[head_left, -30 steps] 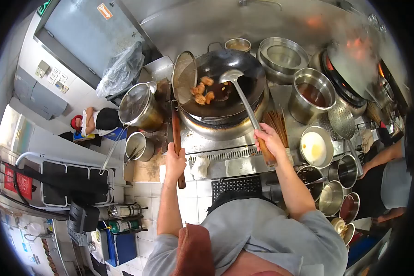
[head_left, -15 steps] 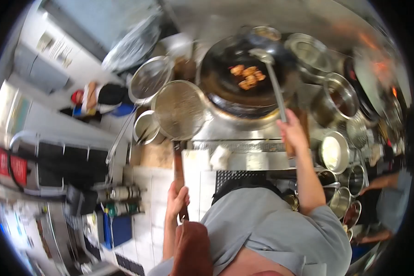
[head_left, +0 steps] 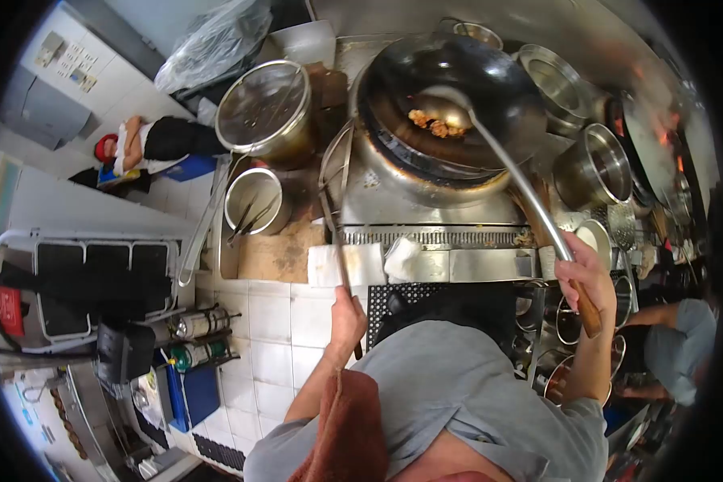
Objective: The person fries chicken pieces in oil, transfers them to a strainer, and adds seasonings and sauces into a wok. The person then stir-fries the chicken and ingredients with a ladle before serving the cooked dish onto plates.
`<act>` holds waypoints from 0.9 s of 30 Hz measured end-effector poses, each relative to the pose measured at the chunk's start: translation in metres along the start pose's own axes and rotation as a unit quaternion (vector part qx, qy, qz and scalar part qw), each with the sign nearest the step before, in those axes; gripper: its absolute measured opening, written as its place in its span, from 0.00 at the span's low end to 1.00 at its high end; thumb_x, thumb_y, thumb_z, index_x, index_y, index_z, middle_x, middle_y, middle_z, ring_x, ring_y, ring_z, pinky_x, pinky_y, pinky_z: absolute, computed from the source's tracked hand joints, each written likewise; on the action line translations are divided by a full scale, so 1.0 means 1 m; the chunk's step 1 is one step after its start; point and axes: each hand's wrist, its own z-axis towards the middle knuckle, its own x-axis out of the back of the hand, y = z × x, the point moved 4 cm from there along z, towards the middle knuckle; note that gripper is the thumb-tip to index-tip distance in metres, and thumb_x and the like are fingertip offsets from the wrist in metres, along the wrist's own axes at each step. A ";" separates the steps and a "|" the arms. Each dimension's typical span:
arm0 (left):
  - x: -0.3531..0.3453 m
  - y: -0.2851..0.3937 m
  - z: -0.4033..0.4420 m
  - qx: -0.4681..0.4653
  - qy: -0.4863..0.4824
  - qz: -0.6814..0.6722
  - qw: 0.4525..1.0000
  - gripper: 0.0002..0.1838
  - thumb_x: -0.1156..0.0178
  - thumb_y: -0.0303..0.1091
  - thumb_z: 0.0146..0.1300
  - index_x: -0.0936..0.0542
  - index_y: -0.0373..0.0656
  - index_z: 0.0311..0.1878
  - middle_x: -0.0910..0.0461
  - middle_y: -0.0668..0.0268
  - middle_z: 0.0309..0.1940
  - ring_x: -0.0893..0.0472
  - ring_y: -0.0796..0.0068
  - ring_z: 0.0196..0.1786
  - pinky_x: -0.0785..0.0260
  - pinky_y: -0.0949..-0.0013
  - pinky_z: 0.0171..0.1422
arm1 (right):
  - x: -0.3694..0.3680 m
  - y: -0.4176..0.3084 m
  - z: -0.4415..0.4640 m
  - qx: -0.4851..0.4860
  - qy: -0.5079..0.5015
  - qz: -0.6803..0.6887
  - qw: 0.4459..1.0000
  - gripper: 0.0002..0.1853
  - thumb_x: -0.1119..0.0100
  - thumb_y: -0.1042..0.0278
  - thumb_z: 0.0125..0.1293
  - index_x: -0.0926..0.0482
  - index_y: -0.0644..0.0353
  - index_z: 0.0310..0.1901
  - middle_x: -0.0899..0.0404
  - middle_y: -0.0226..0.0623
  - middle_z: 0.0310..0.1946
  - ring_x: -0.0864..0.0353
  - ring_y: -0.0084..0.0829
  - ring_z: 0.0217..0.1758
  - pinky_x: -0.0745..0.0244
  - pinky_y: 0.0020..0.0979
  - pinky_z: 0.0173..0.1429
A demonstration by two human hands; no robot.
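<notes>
My right hand point(head_left: 585, 273) is closed round the handle of a long metal ladle point(head_left: 522, 181), whose bowl lies in the black wok point(head_left: 490, 80) against some browned pieces of food point(head_left: 435, 124). The wok sits tilted on its round metal burner point(head_left: 426, 185). My left hand point(head_left: 346, 320) grips the wooden handle of a mesh strainer point(head_left: 336, 165), which is seen nearly edge-on at the wok's left side, beside a pot with a round mesh top point(head_left: 263, 108).
A small pot point(head_left: 253, 201) holding utensils stands at the left. White cloths point(head_left: 345, 265) lie on the front edge. A metal pot point(head_left: 594, 167) and a smoking wok point(head_left: 659, 136) are at the right. One person point(head_left: 679, 345) is at the right, another point(head_left: 149, 145) at the far left.
The strainer has left the wok's rim, swung down to the left, and turned edge-on. My right hand has moved right and down with the ladle. The wok now tilts, and the view has shifted.
</notes>
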 end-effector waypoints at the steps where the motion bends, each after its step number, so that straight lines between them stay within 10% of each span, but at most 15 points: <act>1: 0.007 0.000 0.000 0.022 -0.011 0.003 1.000 0.09 0.50 0.27 0.66 0.37 0.35 0.44 0.24 0.38 0.26 0.24 0.34 0.31 0.33 0.45 0.35 | 0.002 0.001 -0.007 0.006 0.013 -0.001 1.000 0.34 0.46 0.76 0.62 0.44 0.62 0.69 0.31 0.30 0.24 0.35 0.18 0.12 0.37 0.21 0.13; 7: 0.007 -0.010 -0.007 0.038 0.035 -0.021 0.998 0.07 0.49 0.27 0.66 0.36 0.37 0.42 0.26 0.42 0.22 0.24 0.35 0.28 0.36 0.47 0.30 | 0.014 0.012 -0.018 -0.066 0.037 -0.130 0.989 0.33 0.47 0.79 0.62 0.44 0.62 0.69 0.32 0.28 0.20 0.34 0.18 0.13 0.36 0.21 0.15; 9: -0.011 -0.041 -0.004 0.049 -0.002 -0.068 0.996 0.09 0.47 0.28 0.66 0.37 0.38 0.41 0.26 0.48 0.20 0.22 0.47 0.23 0.34 0.53 0.26 | 0.022 0.023 0.009 -0.040 0.047 -0.146 0.987 0.32 0.47 0.78 0.63 0.44 0.62 0.69 0.33 0.27 0.19 0.34 0.18 0.13 0.36 0.21 0.15; 11: 0.008 -0.027 -0.013 0.138 -0.052 -0.321 0.936 0.09 0.46 0.30 0.67 0.37 0.42 0.39 0.31 0.69 0.20 0.29 0.80 0.18 0.32 0.73 0.19 | 0.030 0.032 0.040 -0.010 0.053 -0.168 0.984 0.32 0.48 0.77 0.64 0.44 0.62 0.69 0.34 0.27 0.18 0.34 0.18 0.13 0.36 0.22 0.15; 16: 0.039 -0.031 -0.040 0.158 -0.121 -0.390 0.899 0.08 0.44 0.27 0.65 0.34 0.41 0.38 0.29 0.67 0.21 0.28 0.77 0.17 0.30 0.72 0.20 | 0.036 0.028 0.072 0.116 0.094 0.100 0.984 0.27 0.48 0.72 0.66 0.40 0.62 0.65 0.35 0.25 0.18 0.36 0.17 0.13 0.37 0.21 0.15; 27: 0.056 -0.015 -0.040 0.116 -0.083 -0.258 0.955 0.10 0.39 0.28 0.61 0.32 0.40 0.35 0.27 0.68 0.20 0.28 0.79 0.17 0.32 0.73 0.20 | 0.017 0.020 0.120 0.128 -0.020 0.022 0.991 0.32 0.44 0.73 0.63 0.42 0.64 0.68 0.34 0.25 0.20 0.35 0.17 0.14 0.34 0.23 0.15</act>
